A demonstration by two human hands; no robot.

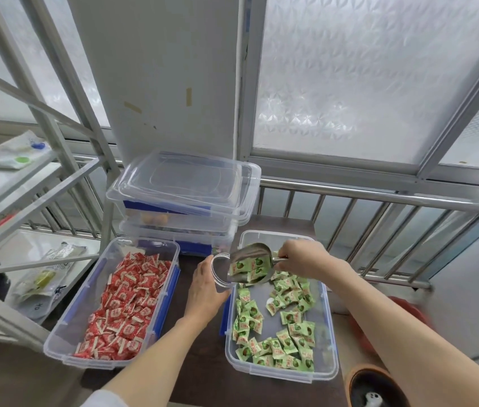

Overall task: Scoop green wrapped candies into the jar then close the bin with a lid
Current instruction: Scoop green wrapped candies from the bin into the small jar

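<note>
A clear bin (328, 333) at the right of the dark table holds loose green wrapped candies (288, 327). My right hand (305, 258) grips the handle of a metal scoop (248, 264) loaded with several green candies, tilted down toward the left. My left hand (206, 289) holds a clear jar (221, 270) tilted with its open mouth against the scoop's lip, above the bin's left rim. A clear lid (185, 177) lies on top of the stacked bins behind.
An open clear bin of red wrapped candies (126, 301) stands at the left. Two stacked closed bins (179, 212) sit at the back. A metal shelf frame (41, 183) with bags is on the left, a railing (379, 198) behind, a shoe (376, 389) at lower right.
</note>
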